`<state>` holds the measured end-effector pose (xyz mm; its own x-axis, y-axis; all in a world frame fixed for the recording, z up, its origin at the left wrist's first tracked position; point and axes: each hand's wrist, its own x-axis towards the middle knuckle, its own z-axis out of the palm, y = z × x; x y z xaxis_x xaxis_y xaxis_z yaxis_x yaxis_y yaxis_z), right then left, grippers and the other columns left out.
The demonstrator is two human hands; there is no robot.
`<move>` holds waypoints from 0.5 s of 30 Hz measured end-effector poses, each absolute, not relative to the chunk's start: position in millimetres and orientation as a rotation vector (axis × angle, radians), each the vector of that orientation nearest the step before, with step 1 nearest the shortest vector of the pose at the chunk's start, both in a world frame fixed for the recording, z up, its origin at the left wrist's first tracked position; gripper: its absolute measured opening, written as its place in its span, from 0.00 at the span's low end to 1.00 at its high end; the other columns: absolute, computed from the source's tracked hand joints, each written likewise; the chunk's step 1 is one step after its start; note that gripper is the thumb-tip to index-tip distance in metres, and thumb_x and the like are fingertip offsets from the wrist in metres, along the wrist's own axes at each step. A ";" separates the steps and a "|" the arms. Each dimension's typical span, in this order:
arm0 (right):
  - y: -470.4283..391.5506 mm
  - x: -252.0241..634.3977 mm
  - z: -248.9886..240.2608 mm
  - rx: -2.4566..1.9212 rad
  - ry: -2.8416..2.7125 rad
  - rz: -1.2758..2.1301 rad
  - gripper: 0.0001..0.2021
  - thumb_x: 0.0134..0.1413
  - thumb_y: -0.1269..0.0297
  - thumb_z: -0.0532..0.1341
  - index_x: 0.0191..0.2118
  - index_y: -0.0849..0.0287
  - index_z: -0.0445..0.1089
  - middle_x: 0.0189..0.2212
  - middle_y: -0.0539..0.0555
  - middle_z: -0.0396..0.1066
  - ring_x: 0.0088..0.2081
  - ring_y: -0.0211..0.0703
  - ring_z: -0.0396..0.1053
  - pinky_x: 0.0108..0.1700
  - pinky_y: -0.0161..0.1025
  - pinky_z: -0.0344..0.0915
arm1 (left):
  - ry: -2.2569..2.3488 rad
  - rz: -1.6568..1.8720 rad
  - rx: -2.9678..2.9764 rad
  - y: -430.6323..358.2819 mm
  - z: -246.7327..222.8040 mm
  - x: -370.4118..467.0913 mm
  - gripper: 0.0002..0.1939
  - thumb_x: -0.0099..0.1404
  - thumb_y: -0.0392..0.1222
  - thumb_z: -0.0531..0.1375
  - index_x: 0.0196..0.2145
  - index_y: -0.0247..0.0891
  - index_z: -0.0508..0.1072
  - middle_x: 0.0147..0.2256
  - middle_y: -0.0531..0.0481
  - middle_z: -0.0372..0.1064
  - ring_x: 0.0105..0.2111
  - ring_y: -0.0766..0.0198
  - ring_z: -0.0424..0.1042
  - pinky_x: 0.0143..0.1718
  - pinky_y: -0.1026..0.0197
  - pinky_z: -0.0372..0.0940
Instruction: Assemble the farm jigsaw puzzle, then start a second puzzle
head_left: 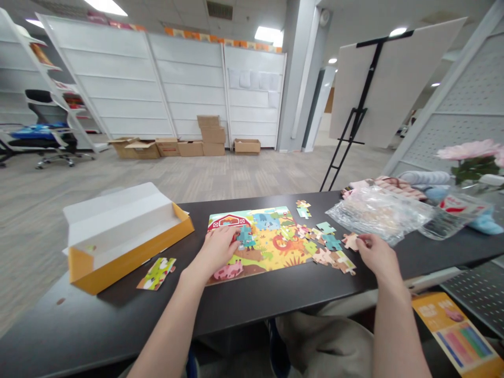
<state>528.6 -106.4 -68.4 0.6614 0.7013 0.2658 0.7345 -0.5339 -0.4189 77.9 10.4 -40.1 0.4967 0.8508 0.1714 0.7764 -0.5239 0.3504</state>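
On the black table lies a farm-animal jigsaw board (275, 247) with a red barn, a lion and a pink pig. My left hand (221, 245) rests on its left part below the barn, thumb and fingers apart. Right beside those fingertips are teal puzzle pieces (247, 236). My right hand (376, 254) pinches a beige puzzle piece (350, 241) off the board's right side. Several loose puzzle pieces (332, 242) lie between it and the board, some overlapping. A small group of pieces (303, 209) sits behind the board's right corner.
An open yellow box (134, 257) stands at the left, with joined green pieces (158, 273) before it. Clear plastic bags (380, 212), folded cloths (425, 178) and pink flowers (468, 150) crowd the right. Lower right, a yellow package (457, 333) lies below the tabletop.
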 end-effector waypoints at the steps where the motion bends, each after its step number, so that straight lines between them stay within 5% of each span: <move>1: -107.9 529.0 -68.7 -2.377 -1.127 -0.099 0.18 0.54 0.56 0.57 0.43 0.60 0.77 0.37 0.64 0.79 0.39 0.59 0.75 0.39 0.47 0.66 | 1.394 0.466 2.521 10.0 -38.9 78.0 0.15 0.68 0.41 0.56 0.51 0.42 0.73 0.56 0.41 0.73 0.58 0.45 0.69 0.57 0.41 0.62; 7: -110.4 517.6 -60.7 -2.256 -1.076 -0.314 0.20 0.52 0.56 0.58 0.45 0.61 0.77 0.42 0.65 0.77 0.41 0.58 0.73 0.44 0.49 0.66 | 1.296 0.549 2.558 12.0 -47.5 84.8 0.16 0.69 0.40 0.54 0.53 0.42 0.72 0.58 0.41 0.71 0.61 0.49 0.66 0.61 0.44 0.59; 15: -81.1 446.8 -39.5 -1.893 -1.385 -0.085 0.15 0.59 0.57 0.56 0.42 0.58 0.75 0.38 0.59 0.77 0.31 0.48 0.70 0.41 0.45 0.65 | 1.162 0.602 2.512 15.8 -48.7 88.7 0.20 0.66 0.41 0.59 0.55 0.42 0.70 0.57 0.40 0.71 0.59 0.48 0.67 0.61 0.43 0.60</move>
